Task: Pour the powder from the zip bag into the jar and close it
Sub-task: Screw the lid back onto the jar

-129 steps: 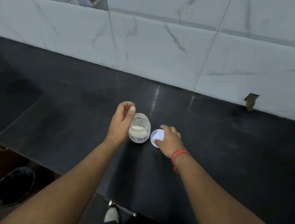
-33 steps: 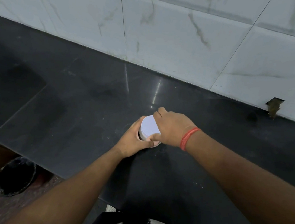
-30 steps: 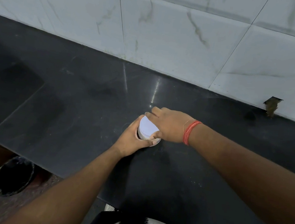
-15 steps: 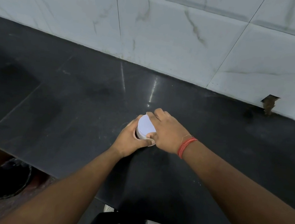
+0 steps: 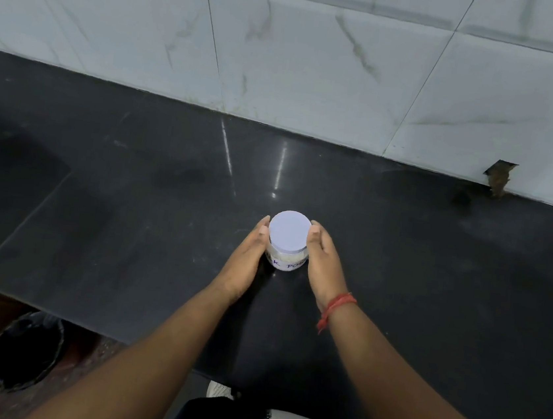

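A small clear glass jar (image 5: 287, 260) with white powder inside and a handwritten label stands upright on the black counter (image 5: 130, 210). A white round lid (image 5: 289, 229) sits on top of it. My left hand (image 5: 245, 257) cups the jar's left side and my right hand (image 5: 322, 262), with a red thread at the wrist, cups its right side. Both hands touch the jar with the fingers wrapped behind it. No zip bag is in view.
A white marble-tiled wall (image 5: 319, 59) rises behind the counter, with a chipped hole (image 5: 499, 176) at the right. A dark bin (image 5: 24, 353) stands on the floor below the counter's front left edge. My shoe (image 5: 218, 388) shows by the counter's front.
My right hand was on top of the lid, turning it; it has come off and now rests against the jar's right side. The lid's top is uncovered. My left hand still holds the jar.
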